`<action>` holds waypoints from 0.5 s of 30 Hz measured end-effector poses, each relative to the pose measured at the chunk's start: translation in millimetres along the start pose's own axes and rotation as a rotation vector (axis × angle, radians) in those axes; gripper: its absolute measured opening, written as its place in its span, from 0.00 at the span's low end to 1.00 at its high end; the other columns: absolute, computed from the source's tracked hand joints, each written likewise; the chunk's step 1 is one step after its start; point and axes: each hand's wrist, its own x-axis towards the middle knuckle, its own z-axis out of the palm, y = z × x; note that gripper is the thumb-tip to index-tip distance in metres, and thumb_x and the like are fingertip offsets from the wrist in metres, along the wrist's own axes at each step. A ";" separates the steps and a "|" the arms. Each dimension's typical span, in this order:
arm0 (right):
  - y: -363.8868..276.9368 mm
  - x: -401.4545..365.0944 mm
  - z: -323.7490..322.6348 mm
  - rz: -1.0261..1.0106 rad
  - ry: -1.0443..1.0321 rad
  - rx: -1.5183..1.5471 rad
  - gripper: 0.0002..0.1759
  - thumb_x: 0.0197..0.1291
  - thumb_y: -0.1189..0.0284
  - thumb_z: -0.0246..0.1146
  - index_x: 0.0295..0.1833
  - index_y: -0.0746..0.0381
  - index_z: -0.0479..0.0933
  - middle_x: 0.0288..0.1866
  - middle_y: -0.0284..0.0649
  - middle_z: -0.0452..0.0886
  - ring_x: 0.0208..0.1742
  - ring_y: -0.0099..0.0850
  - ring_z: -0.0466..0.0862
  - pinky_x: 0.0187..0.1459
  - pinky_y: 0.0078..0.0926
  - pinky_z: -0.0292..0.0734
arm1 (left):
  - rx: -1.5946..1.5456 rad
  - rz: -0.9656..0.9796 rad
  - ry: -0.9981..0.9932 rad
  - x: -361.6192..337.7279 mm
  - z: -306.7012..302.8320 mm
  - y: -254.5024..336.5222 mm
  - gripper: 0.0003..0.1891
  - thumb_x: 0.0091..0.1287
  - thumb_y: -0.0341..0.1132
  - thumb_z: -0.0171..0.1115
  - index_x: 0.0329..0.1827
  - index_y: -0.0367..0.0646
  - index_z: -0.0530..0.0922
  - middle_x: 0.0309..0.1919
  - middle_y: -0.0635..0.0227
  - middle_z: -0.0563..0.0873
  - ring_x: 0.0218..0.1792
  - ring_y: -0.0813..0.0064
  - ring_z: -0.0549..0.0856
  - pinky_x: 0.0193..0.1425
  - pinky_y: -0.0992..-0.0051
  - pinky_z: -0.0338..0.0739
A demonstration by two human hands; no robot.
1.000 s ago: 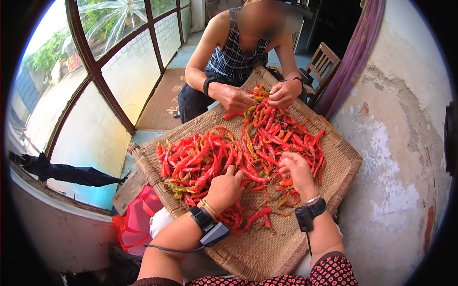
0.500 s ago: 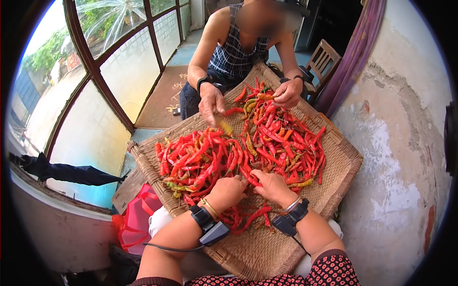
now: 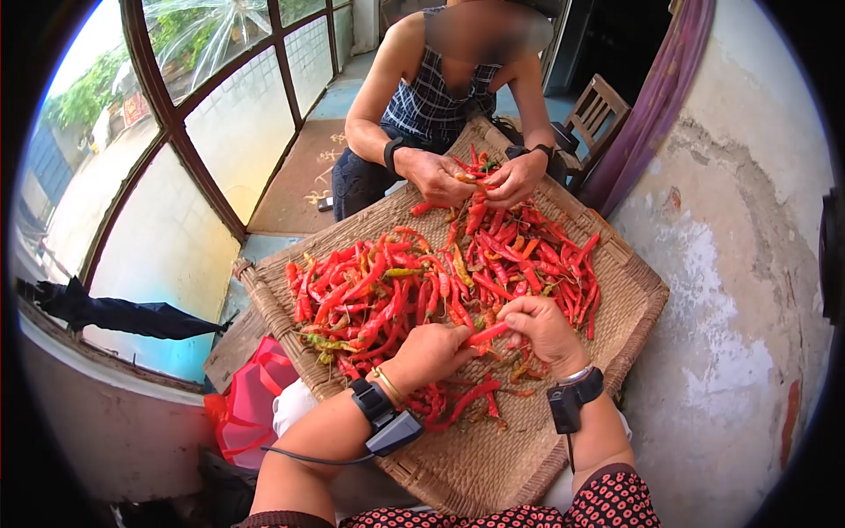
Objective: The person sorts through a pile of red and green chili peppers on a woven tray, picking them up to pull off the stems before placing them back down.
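Observation:
A red chili pepper (image 3: pixel 488 334) is stretched between my two hands, just above the pile. My left hand (image 3: pixel 431 354) has its fingers closed at the pepper's left end, and my right hand (image 3: pixel 542 331) pinches the other end. Below them lies a large woven tray (image 3: pixel 493 471). Heaped on it are many red chili peppers (image 3: pixel 352 290), a few of them yellow-green, with a second heap (image 3: pixel 554 264) to the right. A few loose red peppers (image 3: pixel 471 403) lie under my left hand.
Across the tray sits another person (image 3: pixel 458 106), both hands (image 3: pixel 480 180) together over a pepper. Windows and a folded dark umbrella (image 3: pixel 150 319) are at left, with a pink bag (image 3: pixel 260 400) below. A peeling wall (image 3: pixel 722 308), purple curtain (image 3: pixel 651 114) and wooden chair (image 3: pixel 598 119) stand right.
My right hand has moved right and up from the pile, and a red chili pepper now spans both hands. The other person's left-side hand has moved to meet their other hand.

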 end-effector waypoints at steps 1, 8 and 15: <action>-0.1 1.5 -4.8 0.000 -0.001 0.000 0.06 0.57 0.75 0.58 0.38 0.66 0.76 0.26 0.34 0.77 0.23 0.20 0.76 0.26 0.16 0.75 | 0.000 -0.001 0.001 -0.1 -0.5 -0.6 0.11 0.57 0.41 0.60 0.33 0.42 0.75 0.26 0.59 0.80 0.29 0.56 0.80 0.31 0.63 0.75; 3.3 10.7 -15.5 -0.196 0.322 0.420 0.37 0.60 0.72 0.56 0.70 0.61 0.43 0.43 0.43 0.75 0.34 0.27 0.80 0.34 0.21 0.77 | 0.115 -0.137 0.248 -0.7 -5.0 -2.7 0.09 0.57 0.39 0.60 0.34 0.43 0.76 0.28 0.62 0.78 0.28 0.59 0.80 0.31 0.64 0.75; 17.8 12.9 -9.8 -0.008 0.167 0.144 0.17 0.60 0.72 0.56 0.54 0.67 0.68 0.37 0.37 0.78 0.31 0.21 0.79 0.29 0.15 0.75 | 0.381 -0.039 0.417 0.8 -16.4 -17.7 0.14 0.47 0.35 0.65 0.37 0.44 0.76 0.37 0.65 0.77 0.42 0.63 0.74 0.46 0.68 0.70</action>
